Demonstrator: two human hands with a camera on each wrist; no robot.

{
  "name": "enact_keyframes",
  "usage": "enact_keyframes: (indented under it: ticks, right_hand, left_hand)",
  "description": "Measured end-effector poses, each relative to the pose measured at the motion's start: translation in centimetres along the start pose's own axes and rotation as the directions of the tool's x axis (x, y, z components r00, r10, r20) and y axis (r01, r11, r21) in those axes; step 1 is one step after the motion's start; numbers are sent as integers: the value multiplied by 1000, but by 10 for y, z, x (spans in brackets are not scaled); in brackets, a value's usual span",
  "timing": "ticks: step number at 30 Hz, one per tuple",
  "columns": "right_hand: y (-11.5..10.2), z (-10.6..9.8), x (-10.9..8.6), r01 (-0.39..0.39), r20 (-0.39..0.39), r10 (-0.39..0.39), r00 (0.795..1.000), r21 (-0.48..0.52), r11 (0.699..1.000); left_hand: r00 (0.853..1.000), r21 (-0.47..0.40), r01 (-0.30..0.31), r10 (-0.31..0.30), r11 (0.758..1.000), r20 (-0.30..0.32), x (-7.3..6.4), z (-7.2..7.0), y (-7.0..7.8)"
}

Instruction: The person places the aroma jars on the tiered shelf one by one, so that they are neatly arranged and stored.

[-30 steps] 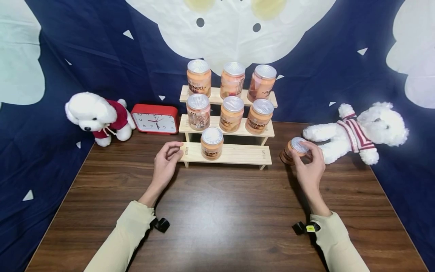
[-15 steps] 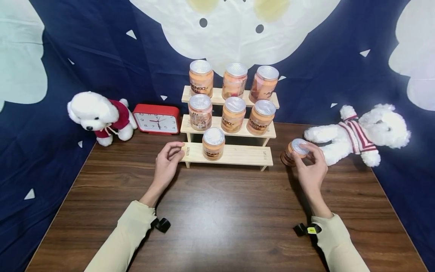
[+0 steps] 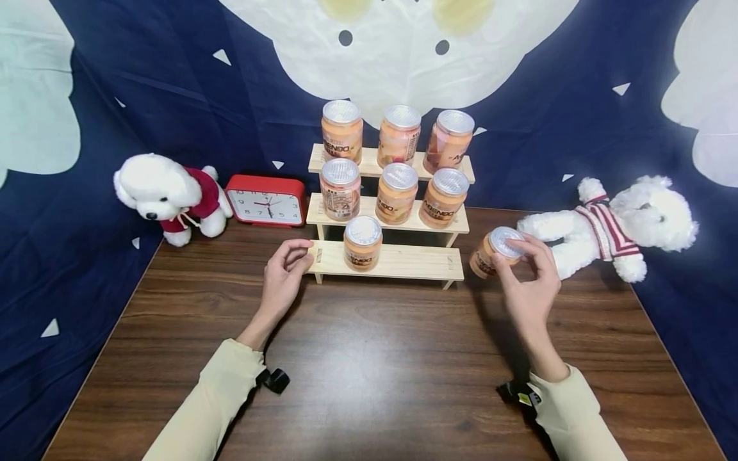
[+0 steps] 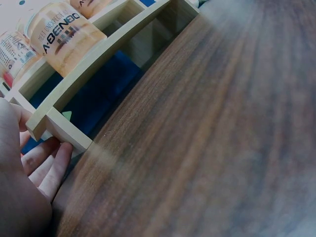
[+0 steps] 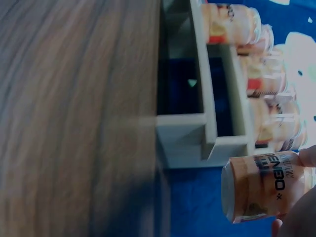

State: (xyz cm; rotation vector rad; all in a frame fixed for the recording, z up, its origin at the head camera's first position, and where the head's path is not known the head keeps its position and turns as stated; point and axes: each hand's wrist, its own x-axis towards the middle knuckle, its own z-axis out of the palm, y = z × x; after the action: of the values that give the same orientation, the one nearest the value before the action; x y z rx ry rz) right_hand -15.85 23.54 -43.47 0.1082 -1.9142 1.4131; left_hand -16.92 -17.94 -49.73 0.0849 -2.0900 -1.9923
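Note:
My right hand (image 3: 529, 282) grips a canned-fruit jar (image 3: 484, 257) by its upper part, tilted slightly. It has an orange body, a printed label and a silver lid. In the right wrist view the jar (image 5: 261, 187) hangs off the table beside the end of the wooden step rack (image 5: 182, 140). My left hand (image 3: 284, 272) holds the left end of the rack's lowest step (image 3: 415, 261). Seen from the left wrist, the fingers (image 4: 54, 170) lie around that end and its leg. A single jar (image 3: 362, 246) stands upright near the middle of this step.
Three jars stand on the middle step (image 3: 369, 208) and three on the top step (image 3: 369, 168). A red alarm clock (image 3: 266, 200) and a white plush dog (image 3: 173, 198) are left of the rack. Another white plush toy (image 3: 611, 224) lies to the right on the wooden table (image 3: 357, 384).
My right hand has raised the jar off the table and shifted it slightly left toward the rack. The left hand keeps its place on the lowest step.

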Motion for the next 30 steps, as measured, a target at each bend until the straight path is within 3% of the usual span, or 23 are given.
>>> enact_keyframes:
  ticks: [9, 30]
  right_hand:
    - [-20, 6, -6, -2, 52, -4, 999, 130, 992]
    - [-29, 46, -28, 0, 226, -42, 973, 179, 984]
  left_hand:
    - [1000, 0, -3, 3, 1000, 3, 0, 0, -1]
    - [1000, -14, -25, 25, 1000, 1, -1, 1, -1]
